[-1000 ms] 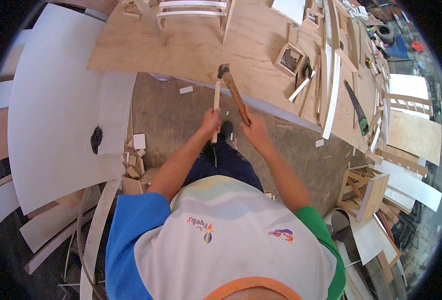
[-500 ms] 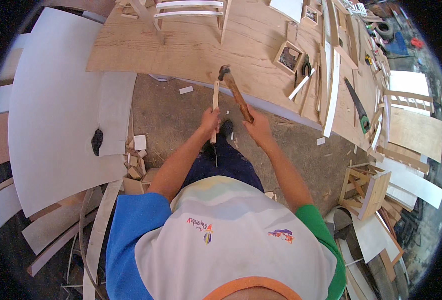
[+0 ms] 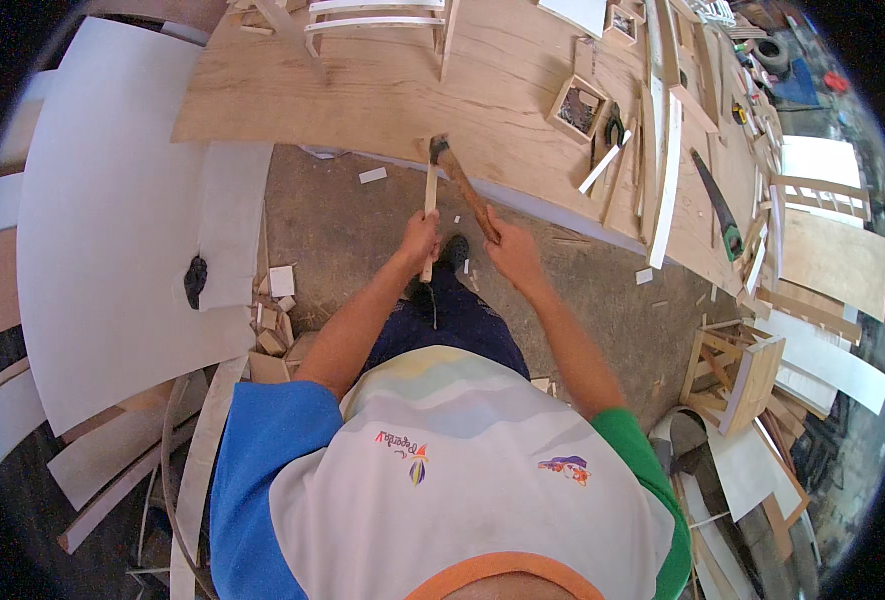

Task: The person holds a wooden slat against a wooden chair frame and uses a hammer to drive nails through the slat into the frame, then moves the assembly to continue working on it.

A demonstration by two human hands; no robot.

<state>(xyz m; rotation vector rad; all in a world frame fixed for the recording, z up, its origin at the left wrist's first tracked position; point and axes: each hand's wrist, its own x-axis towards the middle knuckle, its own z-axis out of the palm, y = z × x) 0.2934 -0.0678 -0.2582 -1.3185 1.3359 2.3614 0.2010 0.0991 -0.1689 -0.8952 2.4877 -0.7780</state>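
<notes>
My left hand [image 3: 420, 238] is closed around a narrow, pale wooden strip [image 3: 430, 190], held lengthwise away from me. In my right hand [image 3: 510, 245] is the wooden handle of a hammer [image 3: 462, 185], slanting up and to the left. Its dark metal head lies over the far end of the strip, close to the workbench's near edge. Whether the head touches the strip I cannot tell. Beneath both hands are the floor and my shoes.
A plywood workbench [image 3: 362, 100] spans the far side, bearing a small wooden box [image 3: 576, 108], pliers [image 3: 614, 128], a handsaw [image 3: 717, 205] and long strips. White panels [image 3: 112, 220] stand at left. Wood offcuts [image 3: 274, 335] and a wooden stool [image 3: 742, 375] are on the floor.
The hammer's head has moved slightly left and now overlaps the strip's far end. My right hand has shifted a little left with it; my left hand has barely moved.
</notes>
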